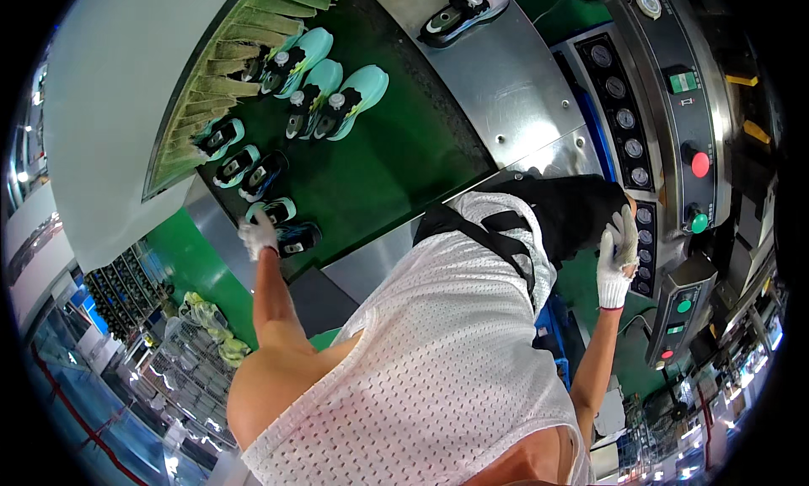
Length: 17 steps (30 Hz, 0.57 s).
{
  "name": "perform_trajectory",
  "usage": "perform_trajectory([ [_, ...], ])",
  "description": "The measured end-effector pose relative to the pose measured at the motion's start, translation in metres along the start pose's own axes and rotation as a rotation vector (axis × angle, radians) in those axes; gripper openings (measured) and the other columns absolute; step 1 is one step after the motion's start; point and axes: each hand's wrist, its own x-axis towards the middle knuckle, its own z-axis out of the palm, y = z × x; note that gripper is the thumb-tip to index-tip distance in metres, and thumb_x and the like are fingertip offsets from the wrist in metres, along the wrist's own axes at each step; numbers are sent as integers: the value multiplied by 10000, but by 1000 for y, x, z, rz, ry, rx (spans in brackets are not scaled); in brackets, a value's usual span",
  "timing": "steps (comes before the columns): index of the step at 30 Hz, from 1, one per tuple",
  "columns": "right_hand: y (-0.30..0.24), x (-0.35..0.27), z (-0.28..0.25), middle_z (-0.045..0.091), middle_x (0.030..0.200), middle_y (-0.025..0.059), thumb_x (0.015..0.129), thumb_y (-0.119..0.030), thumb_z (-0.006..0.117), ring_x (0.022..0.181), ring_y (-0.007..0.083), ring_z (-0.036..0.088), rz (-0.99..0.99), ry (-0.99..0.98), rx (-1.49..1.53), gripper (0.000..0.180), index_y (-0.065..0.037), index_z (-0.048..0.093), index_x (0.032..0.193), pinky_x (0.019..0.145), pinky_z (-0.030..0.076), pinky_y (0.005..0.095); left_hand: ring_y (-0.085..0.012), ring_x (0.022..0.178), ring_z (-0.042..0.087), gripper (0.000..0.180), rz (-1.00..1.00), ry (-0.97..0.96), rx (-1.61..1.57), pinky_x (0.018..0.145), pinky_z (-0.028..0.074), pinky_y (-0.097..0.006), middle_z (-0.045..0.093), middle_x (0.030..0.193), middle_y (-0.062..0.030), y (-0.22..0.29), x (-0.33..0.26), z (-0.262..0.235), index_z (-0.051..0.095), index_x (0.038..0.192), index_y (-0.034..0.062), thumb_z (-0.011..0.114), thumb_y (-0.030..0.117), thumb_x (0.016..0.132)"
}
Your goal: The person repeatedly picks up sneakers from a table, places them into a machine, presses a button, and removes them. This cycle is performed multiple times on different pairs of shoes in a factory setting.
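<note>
My left hand [259, 236], in a white knit glove, is closed on the near end of a small teal-and-black shoe [279, 209]. Part of the fingers is hidden against the shoe. Beside that hand lies a dark shoe [301, 238], by the near corner of the green conveyor belt [404, 149]. Further off sit several small teal and dark shoes [263, 175] and larger mint ones [363, 94] with laces and grey knobs on top. My right hand [619, 254], gloved too, hangs at my right side with its fingers extended, holding nothing.
Green strip curtains [227, 69] hang from a pale machine hood [118, 81] over the belt's left side. A single shoe [463, 16] stands on the metal plate at the far right. Gauges [624, 118] and a control panel with a red button [699, 165] line my right.
</note>
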Motion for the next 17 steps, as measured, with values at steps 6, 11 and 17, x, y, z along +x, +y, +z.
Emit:
perform_trajectory([
  [6,22,-22,-11,558,1528,168,979,56,624,1297,310,644,43,-29,-122,567,-19,487,1524,1018,561,379,-385,1382,504,582,182,46,-236,1123,414,-534,482,1540,-164,-23,18,42,543,1487,155,545,481,1005],
  [11,28,-32,-18,578,1501,172,983,41,631,1286,314,650,35,-70,-201,564,-25,488,1524,1006,566,379,-393,1304,575,550,257,70,-280,1085,450,-510,558,1440,-172,-33,23,55,569,1457,145,510,508,1047],
  [17,37,-35,-33,550,1532,181,987,13,657,1321,334,630,30,-85,-204,589,-52,480,1545,1024,553,386,-421,1357,562,775,358,171,-253,1151,402,-514,497,1577,-202,-39,5,50,438,1585,153,616,610,985],
])
